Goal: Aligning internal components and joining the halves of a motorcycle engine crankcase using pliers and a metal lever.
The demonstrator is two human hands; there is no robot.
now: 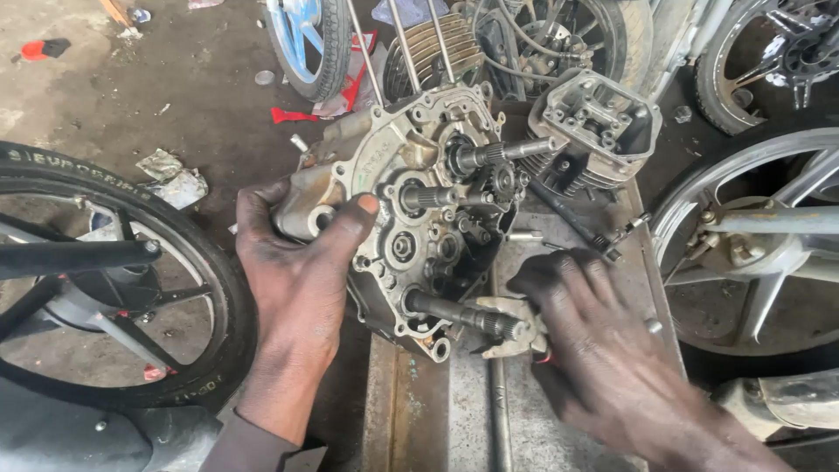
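Grimy grey cast-aluminium engine crankcase half (411, 218) sits centre frame, tilted upright on a worn steel workbench (454, 411), splined shafts sticking out toward lower right. Left hand (297, 271) grips its left edge: thumb pressed on the open face, fingers wrapped behind the casing. Right hand (594, 341) at lower right, fingers spread loosely, fingertips resting on a small pale metal bracket part (511, 332) just beside the lowest splined steel shaft (463, 316); can't tell if it's actually pinched. Finned grey cylinder head (599, 118) lies upper right, just beside the case. Black-tyred motorcycle wheel (105, 271) at left of frame, silver alloy wheel (760, 236) at right.
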